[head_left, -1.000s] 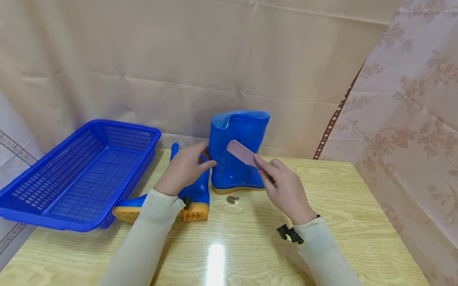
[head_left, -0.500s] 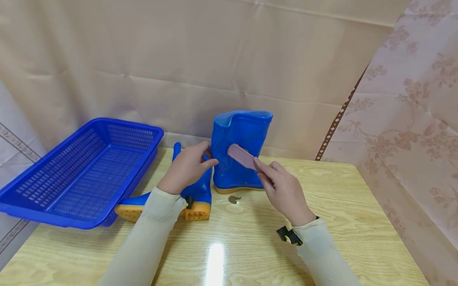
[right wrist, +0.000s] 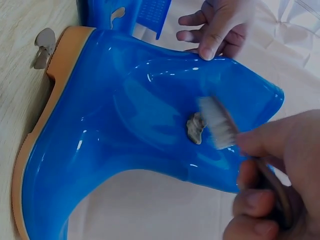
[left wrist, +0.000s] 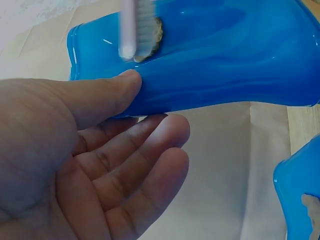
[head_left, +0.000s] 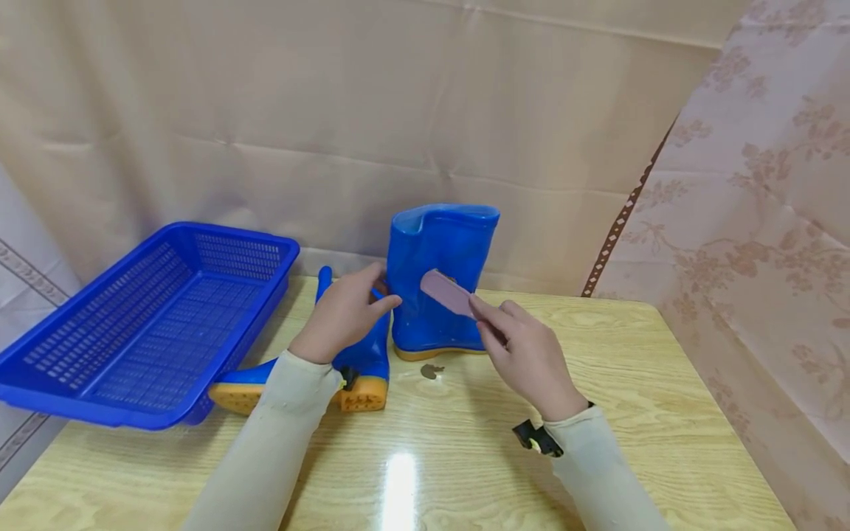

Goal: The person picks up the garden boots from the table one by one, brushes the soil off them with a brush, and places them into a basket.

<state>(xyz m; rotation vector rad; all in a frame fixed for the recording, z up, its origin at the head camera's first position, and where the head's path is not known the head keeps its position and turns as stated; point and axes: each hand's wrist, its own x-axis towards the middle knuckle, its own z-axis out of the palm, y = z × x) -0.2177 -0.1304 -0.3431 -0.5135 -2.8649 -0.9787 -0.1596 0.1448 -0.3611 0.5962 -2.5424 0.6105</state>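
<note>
A blue rain boot [head_left: 421, 317] with a tan sole stands on the table. My left hand [head_left: 341, 313] steadies its shaft at the left edge, thumb on the front and fingers reaching around behind. Between thumb and fingers my right hand [head_left: 531, 358] grips a pinkish brush [head_left: 446, 293]. Its pale bristles [right wrist: 217, 122] face the shaft, right beside a lumpy grey-brown mud patch [right wrist: 195, 128] stuck there. In the right wrist view the brush is slightly blurred. A second blue boot [head_left: 372, 354] lies partly under my left forearm, with a brownish patch [left wrist: 312, 212] on it.
At the left sits a blue plastic basket [head_left: 232, 295] with perforated walls, close to the lying boot. A small brown clump [head_left: 432, 371] rests on the wooden table [head_left: 465, 457] in front of the standing boot. A beige curtain [head_left: 332, 110] hangs behind.
The brush has shifted slightly down the boot shaft, so part of the mud patch now shows above it. My left hand and both boots stay in place.
</note>
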